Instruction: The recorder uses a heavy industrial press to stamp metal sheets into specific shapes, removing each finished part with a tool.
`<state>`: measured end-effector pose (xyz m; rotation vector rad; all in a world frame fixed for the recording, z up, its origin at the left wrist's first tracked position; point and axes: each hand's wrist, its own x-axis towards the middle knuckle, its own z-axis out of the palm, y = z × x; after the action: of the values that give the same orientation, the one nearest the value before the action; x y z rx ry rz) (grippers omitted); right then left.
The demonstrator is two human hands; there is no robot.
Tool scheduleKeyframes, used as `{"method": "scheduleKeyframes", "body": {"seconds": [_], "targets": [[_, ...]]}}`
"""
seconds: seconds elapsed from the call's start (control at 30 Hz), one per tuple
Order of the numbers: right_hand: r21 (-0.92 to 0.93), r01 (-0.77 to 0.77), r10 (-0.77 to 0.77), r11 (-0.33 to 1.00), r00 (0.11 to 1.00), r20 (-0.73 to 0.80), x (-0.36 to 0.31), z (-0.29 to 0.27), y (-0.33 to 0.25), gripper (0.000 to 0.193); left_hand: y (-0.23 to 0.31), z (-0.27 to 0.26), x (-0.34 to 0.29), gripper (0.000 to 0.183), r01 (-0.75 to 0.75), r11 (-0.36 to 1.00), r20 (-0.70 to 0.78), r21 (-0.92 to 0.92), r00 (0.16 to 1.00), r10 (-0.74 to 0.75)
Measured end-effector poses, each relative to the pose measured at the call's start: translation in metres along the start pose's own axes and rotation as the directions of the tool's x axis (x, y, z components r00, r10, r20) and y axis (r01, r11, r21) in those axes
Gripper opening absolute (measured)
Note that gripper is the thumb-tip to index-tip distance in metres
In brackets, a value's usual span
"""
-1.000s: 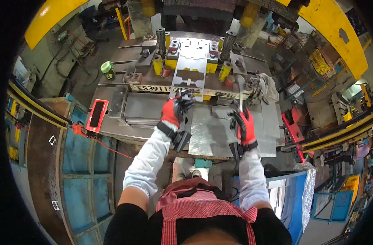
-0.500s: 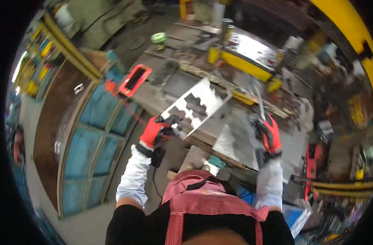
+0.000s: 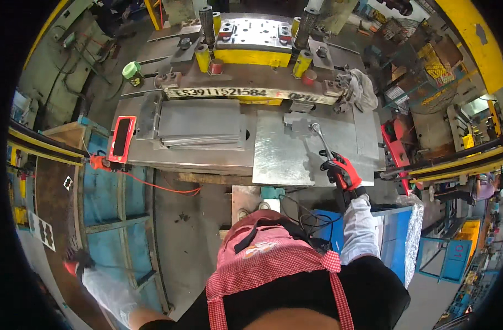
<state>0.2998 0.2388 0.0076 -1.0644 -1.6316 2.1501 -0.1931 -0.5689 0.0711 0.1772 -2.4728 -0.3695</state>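
Observation:
My right hand (image 3: 342, 173), in a red and black glove, is shut on the handle of a thin metal rod tool (image 3: 322, 142). The rod's tip lies on a flat steel sheet (image 3: 287, 157) on the press table. My left hand (image 3: 74, 265), also gloved, reaches far down to my left beside a blue rack (image 3: 111, 220). It is small and dim at the picture's rim, so its fingers cannot be made out. A pale punched sheet with dark cut-outs (image 3: 42, 231) lies just beyond it.
A stack of plain steel sheets (image 3: 199, 126) lies on the table's left half. Behind stands the press die with yellow blocks (image 3: 254, 36). A red-framed flat device (image 3: 122, 137), a green cup (image 3: 132, 69), a grey rag (image 3: 357, 91) and a blue bin (image 3: 394, 242) are around.
My left hand carried the punched sheet off the table to the far left and down, and no longer holds it in front of me. My right hand lowered the rod onto the steel sheet.

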Motion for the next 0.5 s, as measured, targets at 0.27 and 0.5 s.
{"method": "scheduleKeyframes", "body": {"seconds": [0.27, 0.5], "targets": [[0.134, 0.054, -0.051, 0.989, 0.998, -0.026, 0.082, -0.03, 0.061, 0.038, 0.208, 0.142, -0.127, 0.033, 0.79, -0.053, 0.777, -0.611, 0.611, 0.149], [0.036, 0.089, -0.092, 0.995, 0.991, 0.095, 0.041, 0.028, 0.002, 0.042, 0.301, 0.084, -0.272, 0.039, 0.828, 0.125, 0.833, -0.547, 0.524, 0.176]]}}
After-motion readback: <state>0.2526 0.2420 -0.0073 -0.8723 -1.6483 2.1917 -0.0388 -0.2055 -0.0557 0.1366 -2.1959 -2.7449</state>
